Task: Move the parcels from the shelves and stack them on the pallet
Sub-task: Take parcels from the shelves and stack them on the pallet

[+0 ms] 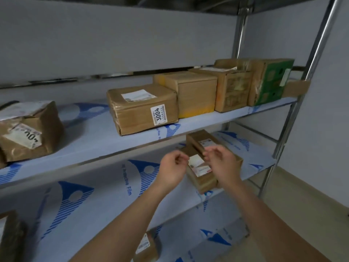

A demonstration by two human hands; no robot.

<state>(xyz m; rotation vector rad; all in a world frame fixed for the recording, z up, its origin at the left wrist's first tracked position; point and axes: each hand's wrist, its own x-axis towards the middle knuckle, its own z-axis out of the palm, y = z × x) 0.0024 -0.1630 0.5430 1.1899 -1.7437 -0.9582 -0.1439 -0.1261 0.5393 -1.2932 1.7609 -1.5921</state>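
Observation:
Two small brown parcels lie on the middle shelf (pixel 105 188): a near one (pixel 200 173) with a white label and a far one (pixel 200 138) behind it. My left hand (pixel 172 168) hovers just left of the near parcel, fingers loosely curled and holding nothing. My right hand (pixel 221 163) hangs over the near parcel's right part, fingers loosely bent, also holding nothing. On the upper shelf (pixel 90 137) stand a flat parcel marked 3004 (pixel 141 108), a yellow-taped box (pixel 190 91), a printed carton (pixel 230 87) and a green-printed box (pixel 270 80). The pallet is out of view.
A crumpled brown parcel (pixel 28 129) sits at the upper shelf's left end. Another dark parcel (pixel 11 237) shows at the middle shelf's left edge, and a labelled one (pixel 146 246) on the lowest shelf. Chrome posts (pixel 294 110) frame the rack's right side, near a pale wall.

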